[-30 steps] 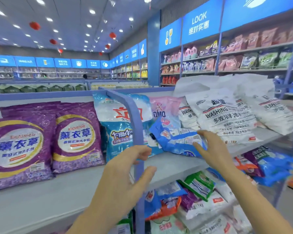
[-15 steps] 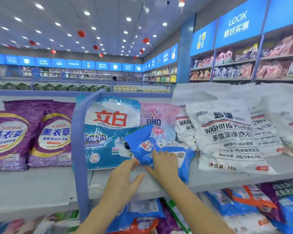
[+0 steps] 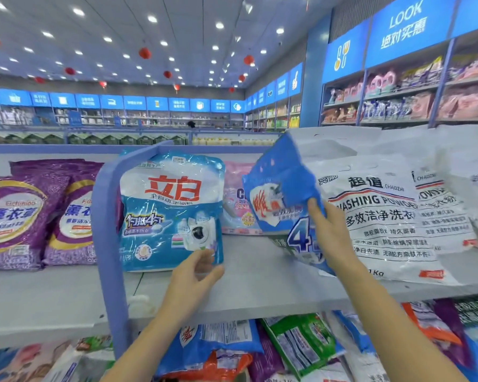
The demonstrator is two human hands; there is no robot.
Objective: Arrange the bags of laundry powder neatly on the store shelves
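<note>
Blue bag with a big "4", centre-right, sits tilted in front of the white bag; right hand grips its edge, thumb on front. Left hand pinches the lower corner of the upright "立白" bag, centre, on the shelf. White bag reads "超值 CHAOZHI WASHING POWDER", "1Kg"; purple bags at left read "薰衣草".

Powder bags abreast on shelf

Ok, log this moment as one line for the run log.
left grip: pinches lower corner of light-blue bag, upright on shelf | right grip: holds dark-blue bag tilted, in front of white bag
</note>
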